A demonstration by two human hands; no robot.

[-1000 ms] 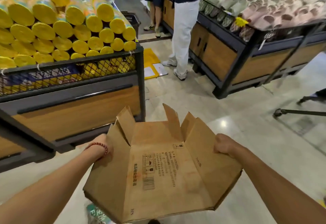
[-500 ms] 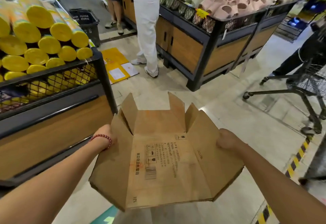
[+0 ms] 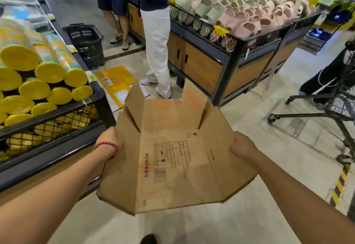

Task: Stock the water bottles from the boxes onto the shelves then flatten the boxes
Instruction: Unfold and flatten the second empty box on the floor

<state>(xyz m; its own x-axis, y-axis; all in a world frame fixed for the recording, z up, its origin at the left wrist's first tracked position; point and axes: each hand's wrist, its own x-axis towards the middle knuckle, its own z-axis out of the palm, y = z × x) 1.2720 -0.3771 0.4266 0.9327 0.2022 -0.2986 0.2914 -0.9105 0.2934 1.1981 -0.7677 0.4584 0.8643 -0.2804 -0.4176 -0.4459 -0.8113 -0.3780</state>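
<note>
Opened cardboard box [image 3: 172, 159] held at both side edges above the shop floor [image 3: 249, 128].

The left hand [image 3: 109, 143] gripped the box's left panel, fingers curled behind the card; the right hand [image 3: 243, 144] gripped the right panel likewise. The box lay spread nearly flat, printed face up, its far flaps raised. A display bin of yellow rolls [image 3: 44, 89] stood to the left, a slipper bin [image 3: 240, 16] ahead right. A black basket [image 3: 86, 43] sat on the floor; two people stood beyond.

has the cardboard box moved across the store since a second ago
Yes. The cardboard box has been carried rightward, away from the yellow roll bin and toward the slipper stand.
</note>
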